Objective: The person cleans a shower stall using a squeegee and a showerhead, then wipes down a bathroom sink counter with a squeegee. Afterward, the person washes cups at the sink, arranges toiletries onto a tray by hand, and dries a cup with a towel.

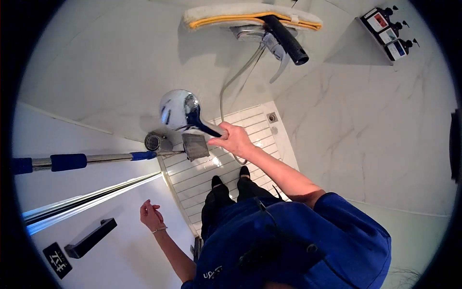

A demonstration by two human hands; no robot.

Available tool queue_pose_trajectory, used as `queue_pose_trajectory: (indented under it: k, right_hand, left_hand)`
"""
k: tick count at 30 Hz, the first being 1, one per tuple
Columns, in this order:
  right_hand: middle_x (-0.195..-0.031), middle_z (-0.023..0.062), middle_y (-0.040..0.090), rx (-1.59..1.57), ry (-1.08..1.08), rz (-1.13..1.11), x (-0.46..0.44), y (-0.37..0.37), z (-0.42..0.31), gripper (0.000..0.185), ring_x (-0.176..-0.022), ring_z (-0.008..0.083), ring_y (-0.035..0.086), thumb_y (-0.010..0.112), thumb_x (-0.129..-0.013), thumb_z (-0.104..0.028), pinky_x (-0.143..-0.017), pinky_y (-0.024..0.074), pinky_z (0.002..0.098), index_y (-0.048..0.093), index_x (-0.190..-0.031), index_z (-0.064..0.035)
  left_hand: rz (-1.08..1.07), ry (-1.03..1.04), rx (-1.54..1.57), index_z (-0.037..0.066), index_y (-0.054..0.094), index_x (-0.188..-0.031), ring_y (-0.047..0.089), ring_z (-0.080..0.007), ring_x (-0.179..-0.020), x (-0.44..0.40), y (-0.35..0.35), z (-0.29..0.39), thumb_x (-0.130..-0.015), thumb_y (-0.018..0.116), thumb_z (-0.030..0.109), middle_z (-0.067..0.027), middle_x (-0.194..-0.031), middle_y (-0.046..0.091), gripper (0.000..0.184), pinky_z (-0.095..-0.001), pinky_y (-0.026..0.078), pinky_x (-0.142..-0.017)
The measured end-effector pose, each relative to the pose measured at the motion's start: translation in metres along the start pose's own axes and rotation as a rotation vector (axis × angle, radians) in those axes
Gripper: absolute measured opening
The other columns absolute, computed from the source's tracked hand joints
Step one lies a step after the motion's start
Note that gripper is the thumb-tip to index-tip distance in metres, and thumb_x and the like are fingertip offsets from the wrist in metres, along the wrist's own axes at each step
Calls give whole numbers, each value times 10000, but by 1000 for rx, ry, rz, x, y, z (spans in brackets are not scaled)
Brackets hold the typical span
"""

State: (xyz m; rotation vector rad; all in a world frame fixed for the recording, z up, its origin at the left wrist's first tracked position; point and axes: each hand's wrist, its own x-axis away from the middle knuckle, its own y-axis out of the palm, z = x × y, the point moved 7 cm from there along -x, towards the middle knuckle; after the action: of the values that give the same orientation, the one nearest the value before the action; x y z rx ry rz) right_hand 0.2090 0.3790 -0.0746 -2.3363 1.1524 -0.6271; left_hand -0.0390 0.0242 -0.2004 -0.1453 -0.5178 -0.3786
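My right hand [234, 141] is wrapped round the handle of a chrome shower head [179, 110], whose round head points to the left. A grey shower hose [224, 91] runs from the wall fitting down behind this hand. My left hand [152, 215] is held out in front of the white door [130, 236], with its fingers loosely bent and apart and nothing in them. Just below the shower head a grey flat pad [196, 147] stands over the floor tiles, beside a dark round container-like thing [154, 141] that I cannot identify.
A washer tool with a white fluffy sleeve [226, 12] and black handle [288, 42] rests at the shower mixer [251, 32]. Pump bottles [388, 36] stand on a corner shelf. A blue-gripped pole [91, 160] reaches in from the left. A drain [272, 117] lies in the wet tiled floor [192, 180].
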Motion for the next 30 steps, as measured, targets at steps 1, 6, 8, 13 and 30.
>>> queue_pose_trajectory:
  k: [1,6,8,13,30]
  right_hand:
    - [-626,96,588,51,19,8,-1,-8,8,477,-623,252,595,749,-687,-419,-603,471,357,596,-914,-29]
    - [-612,122,568,118,81,25,14,-42,13,487,-618,294,589,744,-687,-449,-597,465,377,575,-864,-28]
    - [-677,145,610,190,11,29,20,-40,8,432,-677,327,611,735,-703,-403,-624,486,393,584,-890,-44]
    - [-769,170,638,279,-120,61,29,-62,7,336,-756,355,620,691,-743,-259,-662,500,424,587,-1012,-87]
    - [-1058,80,628,-966,105,-213,-58,-120,77,353,-965,175,594,608,-840,-175,-847,467,298,557,-1156,-25]
  left_hand:
    - [-22,-20,5,-2,589,-971,414,-76,-330,5,6,2,-896,550,138,-104,-681,629,163,-204,263,-277]
    - [-550,96,-158,-36,538,-1143,603,-142,-684,48,184,23,-867,532,50,-133,-1040,636,290,-249,491,-666]
    - [-826,29,-54,-28,460,-1212,521,-56,-629,94,266,66,-864,555,77,-107,-1164,576,376,-180,360,-421]
    - [-890,69,53,-20,608,-919,363,-45,-381,122,369,100,-890,548,176,-65,-736,622,207,-204,237,-312]
    - [-1113,47,191,40,626,-823,347,-26,-379,212,424,62,-857,609,147,44,-521,470,113,-186,225,-336]
